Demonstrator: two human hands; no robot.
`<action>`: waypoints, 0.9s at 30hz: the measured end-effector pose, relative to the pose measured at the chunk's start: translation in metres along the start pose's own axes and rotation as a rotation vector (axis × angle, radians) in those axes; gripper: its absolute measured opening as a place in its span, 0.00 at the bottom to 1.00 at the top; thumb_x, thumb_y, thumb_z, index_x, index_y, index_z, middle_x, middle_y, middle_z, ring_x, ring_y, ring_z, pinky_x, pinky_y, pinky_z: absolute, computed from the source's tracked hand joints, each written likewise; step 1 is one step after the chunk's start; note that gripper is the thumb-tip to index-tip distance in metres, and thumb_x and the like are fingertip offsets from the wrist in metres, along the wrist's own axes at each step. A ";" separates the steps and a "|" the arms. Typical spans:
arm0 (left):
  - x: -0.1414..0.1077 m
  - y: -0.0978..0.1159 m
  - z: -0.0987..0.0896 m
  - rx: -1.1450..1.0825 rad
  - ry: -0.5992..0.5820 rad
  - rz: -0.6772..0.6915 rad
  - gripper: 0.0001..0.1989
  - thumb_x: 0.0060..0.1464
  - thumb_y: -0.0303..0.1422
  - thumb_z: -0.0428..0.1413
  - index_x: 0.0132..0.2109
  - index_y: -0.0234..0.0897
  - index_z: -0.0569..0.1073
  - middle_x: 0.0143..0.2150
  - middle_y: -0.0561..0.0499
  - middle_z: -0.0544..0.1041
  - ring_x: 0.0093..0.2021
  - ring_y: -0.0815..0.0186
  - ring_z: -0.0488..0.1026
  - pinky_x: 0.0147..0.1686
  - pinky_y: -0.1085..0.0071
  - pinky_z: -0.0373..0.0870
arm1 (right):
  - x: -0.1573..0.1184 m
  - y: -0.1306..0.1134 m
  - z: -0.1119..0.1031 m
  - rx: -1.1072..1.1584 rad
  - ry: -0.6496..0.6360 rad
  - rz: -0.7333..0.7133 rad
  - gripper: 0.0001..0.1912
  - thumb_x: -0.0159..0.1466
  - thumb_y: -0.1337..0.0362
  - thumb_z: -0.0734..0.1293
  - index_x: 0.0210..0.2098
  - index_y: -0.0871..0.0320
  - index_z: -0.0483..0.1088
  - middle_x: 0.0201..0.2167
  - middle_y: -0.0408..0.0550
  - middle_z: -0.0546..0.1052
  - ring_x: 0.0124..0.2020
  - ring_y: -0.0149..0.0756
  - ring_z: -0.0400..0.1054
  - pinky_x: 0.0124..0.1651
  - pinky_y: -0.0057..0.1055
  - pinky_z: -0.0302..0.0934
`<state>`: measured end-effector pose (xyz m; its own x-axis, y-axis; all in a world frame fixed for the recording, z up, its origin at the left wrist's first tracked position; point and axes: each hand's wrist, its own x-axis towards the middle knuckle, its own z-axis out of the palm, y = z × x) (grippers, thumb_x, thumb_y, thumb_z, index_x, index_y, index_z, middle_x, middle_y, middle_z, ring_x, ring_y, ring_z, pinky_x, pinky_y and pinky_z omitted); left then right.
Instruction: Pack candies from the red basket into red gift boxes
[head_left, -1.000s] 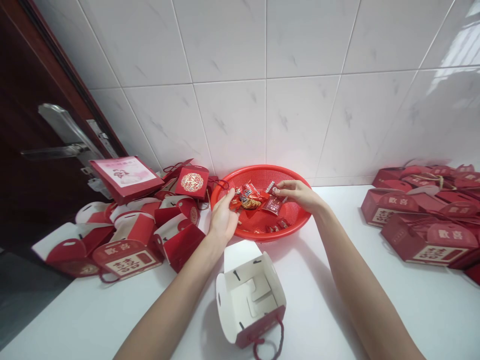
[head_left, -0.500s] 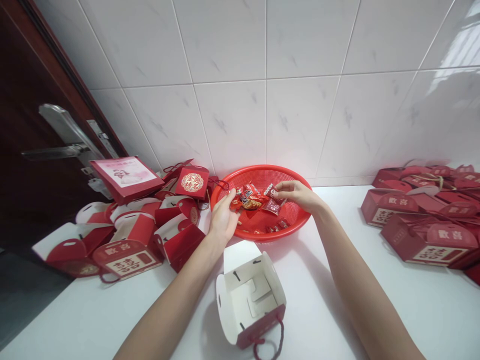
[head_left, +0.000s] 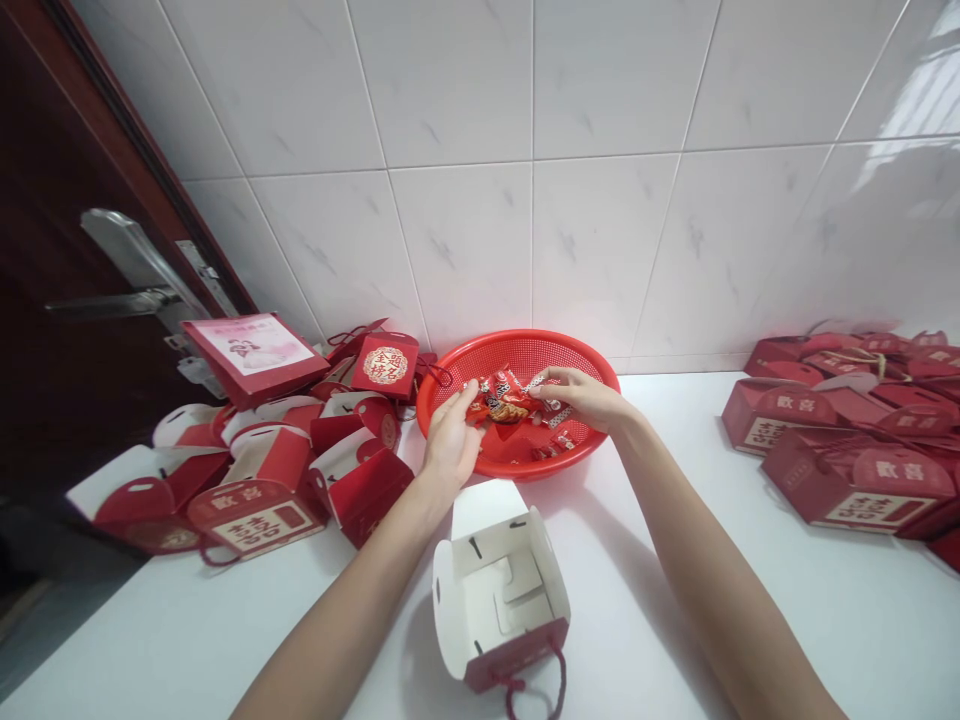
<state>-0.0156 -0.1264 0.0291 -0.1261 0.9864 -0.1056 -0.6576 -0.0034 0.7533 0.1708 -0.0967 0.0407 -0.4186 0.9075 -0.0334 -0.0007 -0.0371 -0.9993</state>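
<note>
Over the red plastic basket [head_left: 534, 472], my left hand [head_left: 453, 440] is closed around several red snack packets [head_left: 504, 388], one printed with a picture of food. My right hand [head_left: 586, 398] reaches in from the other side, its fingers pinched on a small dark red wrapped candy beside those packets; the fingers partly cover it. More wrapped candies [head_left: 553, 446] lie in the bottom of the basket. In front of it stands an open gift box [head_left: 501, 590], white inside and red outside, with a red cord handle. Nothing lies in this box.
Several open red gift boxes [head_left: 255, 500] crowd the table's left side, with a closed red box [head_left: 384, 364] behind them. Flatter red boxes [head_left: 855, 480] are piled at the right. A tiled wall [head_left: 600, 250] stands behind, and a dark door [head_left: 67, 300] at the left.
My right hand has moved left with the small candy, bringing it against the packets in my left hand. The left hand has hardly moved. The open box stands where it was.
</note>
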 end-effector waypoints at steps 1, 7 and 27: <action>-0.001 0.000 0.001 0.000 0.003 0.003 0.04 0.54 0.27 0.63 0.32 0.31 0.78 0.31 0.47 0.82 0.31 0.66 0.78 0.32 0.72 0.72 | 0.000 0.000 0.001 -0.003 -0.002 -0.007 0.16 0.53 0.60 0.77 0.33 0.59 0.68 0.31 0.46 0.76 0.27 0.34 0.75 0.26 0.27 0.66; 0.001 0.000 0.000 -0.010 -0.006 -0.008 0.03 0.53 0.27 0.64 0.33 0.31 0.78 0.32 0.46 0.83 0.33 0.63 0.80 0.38 0.68 0.75 | 0.000 0.001 0.007 -0.038 0.033 -0.093 0.19 0.50 0.63 0.79 0.33 0.57 0.67 0.27 0.44 0.78 0.27 0.34 0.75 0.29 0.28 0.68; -0.009 0.031 0.001 0.165 -0.208 0.213 0.13 0.40 0.33 0.72 0.34 0.32 0.81 0.33 0.47 0.83 0.36 0.63 0.79 0.40 0.69 0.74 | -0.013 -0.018 0.013 -0.220 0.067 -0.356 0.15 0.56 0.60 0.75 0.37 0.56 0.68 0.35 0.47 0.76 0.35 0.37 0.72 0.36 0.34 0.68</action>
<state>-0.0342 -0.1352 0.0535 -0.0824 0.9787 0.1878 -0.5019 -0.2036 0.8406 0.1645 -0.1135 0.0595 -0.3677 0.8730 0.3204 0.0619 0.3667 -0.9283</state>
